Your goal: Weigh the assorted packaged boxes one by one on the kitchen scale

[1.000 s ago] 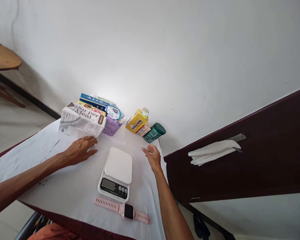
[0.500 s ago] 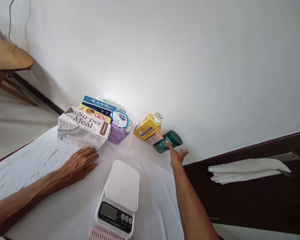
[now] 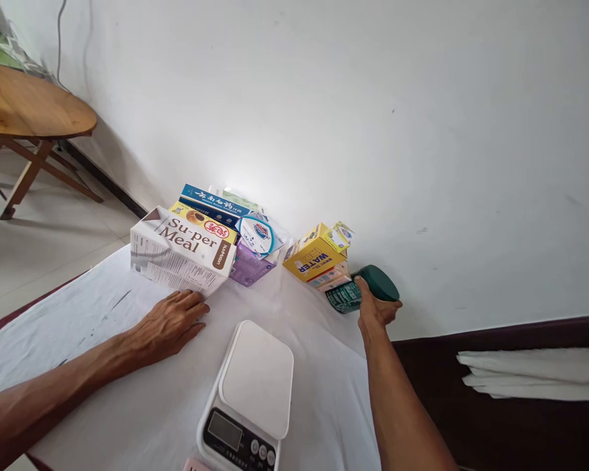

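Observation:
My right hand [image 3: 375,310] is wrapped round a dark green bottle [image 3: 344,296] with a green cap that lies on its side at the far right of the white-covered table [image 3: 103,327], against the wall. My left hand [image 3: 169,324] lies flat on the cloth, fingers spread, its tips at the foot of a white "Su-per Meal" carton [image 3: 181,255]. A white kitchen scale [image 3: 250,399] with a dark display sits between my forearms. A yellow "WATER" box [image 3: 314,256] stands just left of the bottle.
Behind the carton are stacked boxes, blue [image 3: 213,201] and yellow, a purple box [image 3: 249,267] and a round-labelled packet [image 3: 256,234]. A wooden table [image 3: 29,111] stands at far left. At right a dark wooden panel [image 3: 495,412] carries folded white cloth [image 3: 535,373].
My right hand has reached from beside the scale to the green bottle and closed round it. The view has swung right and up; the pink watch has dropped out of sight. My left hand stays put.

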### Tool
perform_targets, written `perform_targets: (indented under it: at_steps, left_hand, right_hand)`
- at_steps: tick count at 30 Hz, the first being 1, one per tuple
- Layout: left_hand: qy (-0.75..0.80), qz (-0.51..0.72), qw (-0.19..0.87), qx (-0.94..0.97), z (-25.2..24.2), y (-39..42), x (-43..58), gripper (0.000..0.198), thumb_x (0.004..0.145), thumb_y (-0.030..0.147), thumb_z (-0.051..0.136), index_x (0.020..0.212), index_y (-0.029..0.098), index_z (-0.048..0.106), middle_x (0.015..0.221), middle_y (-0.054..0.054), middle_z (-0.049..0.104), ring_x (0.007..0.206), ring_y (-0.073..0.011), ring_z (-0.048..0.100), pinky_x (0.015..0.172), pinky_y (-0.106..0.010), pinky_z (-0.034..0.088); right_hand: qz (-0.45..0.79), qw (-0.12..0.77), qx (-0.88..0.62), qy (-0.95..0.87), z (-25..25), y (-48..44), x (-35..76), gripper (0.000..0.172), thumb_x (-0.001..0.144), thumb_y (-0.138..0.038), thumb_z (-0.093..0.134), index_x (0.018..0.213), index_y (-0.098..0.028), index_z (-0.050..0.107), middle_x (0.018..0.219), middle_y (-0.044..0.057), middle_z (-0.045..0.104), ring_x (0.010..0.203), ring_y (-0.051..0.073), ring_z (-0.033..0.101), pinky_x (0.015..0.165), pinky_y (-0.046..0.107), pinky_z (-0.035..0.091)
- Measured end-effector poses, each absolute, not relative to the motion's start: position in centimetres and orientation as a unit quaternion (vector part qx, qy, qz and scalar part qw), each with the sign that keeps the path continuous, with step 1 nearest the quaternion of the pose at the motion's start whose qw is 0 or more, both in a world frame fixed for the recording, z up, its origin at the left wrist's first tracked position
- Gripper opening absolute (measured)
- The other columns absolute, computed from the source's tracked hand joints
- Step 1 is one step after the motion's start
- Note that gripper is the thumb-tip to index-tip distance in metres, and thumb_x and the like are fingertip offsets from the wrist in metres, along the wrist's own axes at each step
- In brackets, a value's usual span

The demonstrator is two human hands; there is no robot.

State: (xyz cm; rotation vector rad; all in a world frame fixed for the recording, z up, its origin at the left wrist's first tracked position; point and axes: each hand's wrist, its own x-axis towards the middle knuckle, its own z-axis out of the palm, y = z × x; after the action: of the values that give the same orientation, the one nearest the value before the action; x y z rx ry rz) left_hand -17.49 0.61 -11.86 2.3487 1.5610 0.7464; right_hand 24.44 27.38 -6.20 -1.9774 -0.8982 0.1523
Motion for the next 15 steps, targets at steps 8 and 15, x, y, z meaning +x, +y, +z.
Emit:
perform_targets:
  at_steps: [8,15]
  left_hand:
    - [0.513,0.259,0.090,0.813,-11.8,0.4,-17.6,0.013,0.101,0.021,0.051,0.107,0.017,0.062,0.103,-0.010,0.064,0.094,-0.0250,0.060,0.082,-0.039,0.050]
    - [0.489,0.262,0.099,0.826,-11.7,-0.6,-17.2,0.015,0.098,0.019,0.055,0.112,0.016,0.062,0.107,-0.010,0.064,0.098,-0.0254,0.060,0.088,-0.041,0.049]
  right_hand:
    - [0.024,0.441,-0.797,-0.413,-6.7,18.2,25.7,0.096,0.049,-0.064,0.089,0.121,-0.011,0.054,0.128,0.029,0.063,0.125,0.048,0.057,0.107,0.063,0.046]
    - [0.074,0.522,-0.706,-0.472,-4.5,8.5,24.6,0.085,0.055,-0.065,0.088,0.117,-0.011,0.065,0.110,0.016,0.072,0.104,0.038,0.068,0.095,0.058,0.054]
